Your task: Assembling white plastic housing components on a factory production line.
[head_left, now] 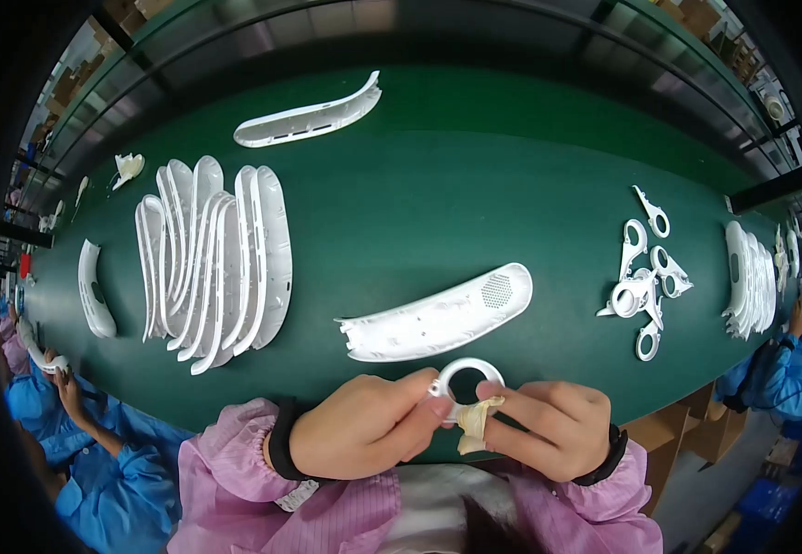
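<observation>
Close to the table's near edge, a small white plastic ring part [498, 371] is pinched in the fingers of my left hand [361, 427]. My right hand [549, 427] is closed at the ring's other side, gripping a crumpled cream-coloured cloth or film scrap [472, 432] against it. Whether the right fingers also touch the ring is hard to make out. Just beyond my hands lies a long curved white plastic shell [438, 319], hollow side up, with a patch of small holes at its right end.
On the green table [549, 194], several nested white shells [267, 258] stand at left and a pile of white ring parts [639, 294] lies at right. One shell [309, 125] rests at the back. Co-workers in blue [119, 480] sit left and right. A stack of shells [749, 277] is far right.
</observation>
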### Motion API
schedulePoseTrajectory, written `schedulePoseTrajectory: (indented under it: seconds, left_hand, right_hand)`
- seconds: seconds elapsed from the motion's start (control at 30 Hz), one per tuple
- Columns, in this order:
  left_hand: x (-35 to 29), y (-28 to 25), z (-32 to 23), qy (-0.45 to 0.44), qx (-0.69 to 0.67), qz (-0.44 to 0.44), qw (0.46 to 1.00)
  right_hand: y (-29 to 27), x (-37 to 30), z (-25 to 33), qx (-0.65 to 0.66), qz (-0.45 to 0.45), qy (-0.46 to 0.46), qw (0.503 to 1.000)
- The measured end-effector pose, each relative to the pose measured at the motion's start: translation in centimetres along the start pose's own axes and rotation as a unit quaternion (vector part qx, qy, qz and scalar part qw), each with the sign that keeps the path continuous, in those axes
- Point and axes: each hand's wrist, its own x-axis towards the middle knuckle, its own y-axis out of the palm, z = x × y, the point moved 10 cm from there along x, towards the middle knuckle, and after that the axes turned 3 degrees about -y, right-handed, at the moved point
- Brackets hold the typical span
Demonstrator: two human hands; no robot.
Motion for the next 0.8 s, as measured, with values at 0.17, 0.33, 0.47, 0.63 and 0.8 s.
schedulePoseTrajectory:
  seconds: [0.17,0.33,0.47,0.63,0.8]
  left_hand:
    - [0.4,1.0,0.8,-0.017,0.052,0.084,0.995]
    - [-1.1,-5.3,-4.4,0.210,0.378,-0.352,0.830]
    - [1.0,-4.2,-1.0,0.132,0.353,-0.266,0.887]
    - [1.3,-4.4,-0.5,0.099,0.344,-0.246,0.901]
    - [1.9,-4.1,-0.3,0.061,0.353,-0.194,0.913]
  right_hand:
    - [0.2,-0.1,-0.6,0.048,0.022,0.000,0.999]
    - [-1.4,-0.8,-7.4,-0.032,-0.058,0.236,0.970]
    - [1.4,-1.1,-9.9,0.026,-0.028,0.280,0.959]
    - [3.0,-1.0,-10.6,0.017,-0.016,0.298,0.954]
    - [3.2,-0.5,-10.2,0.000,-0.015,0.291,0.957]
